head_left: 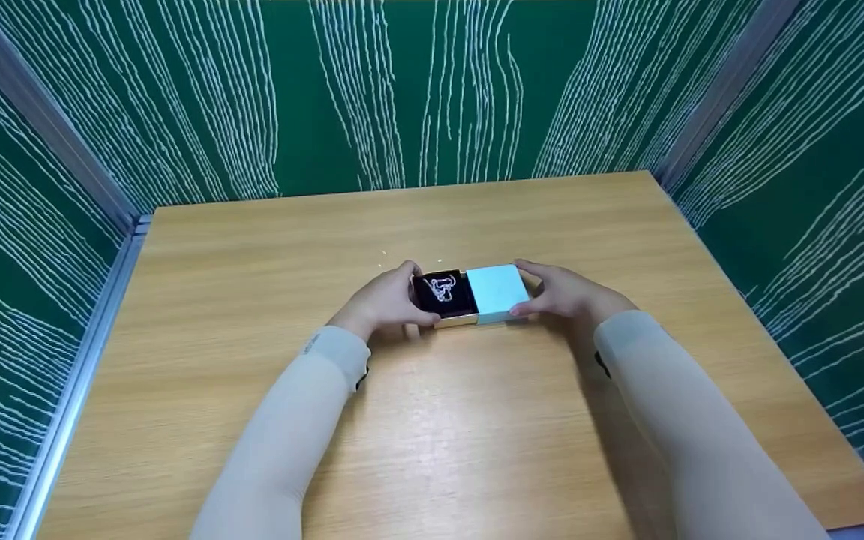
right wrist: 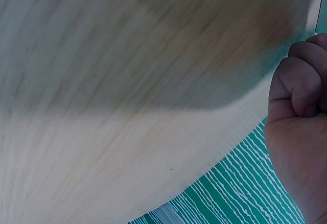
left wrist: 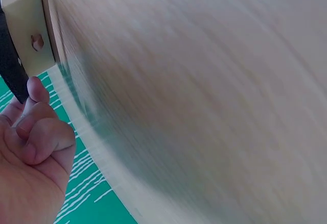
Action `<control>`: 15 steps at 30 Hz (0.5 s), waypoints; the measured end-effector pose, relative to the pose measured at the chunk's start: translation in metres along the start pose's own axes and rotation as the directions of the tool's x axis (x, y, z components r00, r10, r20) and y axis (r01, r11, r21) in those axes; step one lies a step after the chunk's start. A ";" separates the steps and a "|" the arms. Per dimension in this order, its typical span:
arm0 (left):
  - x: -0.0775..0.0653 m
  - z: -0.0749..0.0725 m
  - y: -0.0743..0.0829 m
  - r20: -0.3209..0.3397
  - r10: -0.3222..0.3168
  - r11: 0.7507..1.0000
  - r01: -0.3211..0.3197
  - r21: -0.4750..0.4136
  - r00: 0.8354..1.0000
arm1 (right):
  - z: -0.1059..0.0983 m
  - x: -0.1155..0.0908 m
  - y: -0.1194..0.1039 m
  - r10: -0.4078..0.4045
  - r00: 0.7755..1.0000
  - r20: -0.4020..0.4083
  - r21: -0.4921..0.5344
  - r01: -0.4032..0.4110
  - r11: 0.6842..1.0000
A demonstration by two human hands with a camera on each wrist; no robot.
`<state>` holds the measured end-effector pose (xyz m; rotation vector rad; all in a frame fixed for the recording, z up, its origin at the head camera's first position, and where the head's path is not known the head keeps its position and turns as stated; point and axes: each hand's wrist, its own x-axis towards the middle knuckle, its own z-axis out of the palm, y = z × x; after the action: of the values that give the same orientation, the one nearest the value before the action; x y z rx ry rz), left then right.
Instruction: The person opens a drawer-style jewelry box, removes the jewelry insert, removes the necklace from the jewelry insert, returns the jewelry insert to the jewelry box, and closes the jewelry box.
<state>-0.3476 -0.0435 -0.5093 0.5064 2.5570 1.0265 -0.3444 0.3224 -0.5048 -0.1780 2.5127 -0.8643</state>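
A small drawer-style box lies between my hands near the middle of the table. Its light blue sleeve (head_left: 498, 289) covers the right part, and the tray with a black pad (head_left: 464, 304) sticks out to the left. A silver chain (head_left: 442, 288) lies on that pad. My left hand (head_left: 391, 300) grips the tray's outer end between thumb and fingers. In the left wrist view, the cream tray wall (left wrist: 30, 25) shows a round hole, beside the curled fingers (left wrist: 48, 132). My right hand (head_left: 563, 291) holds the sleeve's right end; the right wrist view shows its curled fingers (right wrist: 299, 83), with the box outside the picture.
The wooden table (head_left: 432, 420) stretches around the box. A few tiny white specks (head_left: 439, 260) lie just beyond it. Green panels with white streaks (head_left: 402, 90) stand behind and at both sides, joined by grey metal posts (head_left: 709, 97).
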 end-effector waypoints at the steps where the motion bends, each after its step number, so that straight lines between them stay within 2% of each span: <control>1: 0.000 0.000 0.000 -0.001 -0.001 1.000 0.001 0.005 1.000 | 0.000 0.000 0.000 0.002 1.000 0.000 0.001 -0.002 1.000; 10: -0.001 0.001 -0.002 0.005 -0.002 1.000 0.002 -0.025 1.000 | -0.001 0.000 0.000 -0.005 1.000 0.005 0.001 0.005 1.000; 15: 0.000 0.001 -0.003 -0.006 0.008 1.000 -0.007 0.008 1.000 | 0.000 0.000 0.000 -0.002 1.000 0.006 -0.007 0.002 1.000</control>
<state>-0.3477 -0.0450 -0.5120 0.5164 2.5672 1.0217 -0.3441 0.3229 -0.5050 -0.1850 2.5103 -0.8542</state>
